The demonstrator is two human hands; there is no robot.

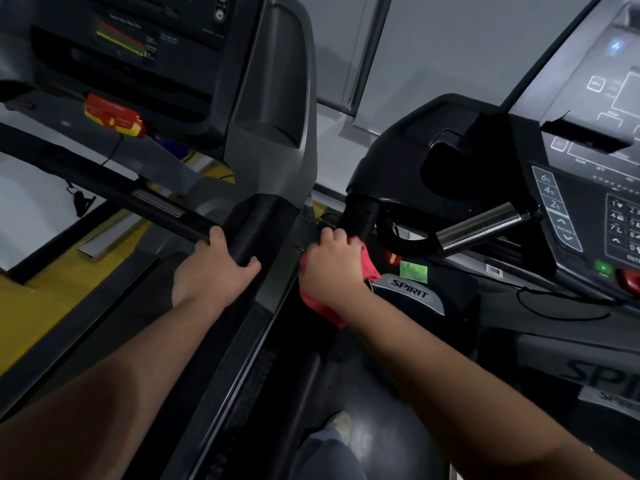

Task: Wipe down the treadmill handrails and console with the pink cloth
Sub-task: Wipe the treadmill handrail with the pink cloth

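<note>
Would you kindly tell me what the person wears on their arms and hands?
Nothing visible: the left hand and right hand are ungloved, and both forearms are bare to the frame's edge, with no sleeve, watch, bracelet or ring.

Pink cloth (320, 306), black handrail (254, 226), red-and-yellow safety key (116, 116), green sticker (413, 270).

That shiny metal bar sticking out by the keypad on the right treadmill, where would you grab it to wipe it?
Probably the bare middle of the shiny metal bar, fingers curled over from above with the pink cloth between: it is a round, slanted tube whose ends meet black fittings.
</note>
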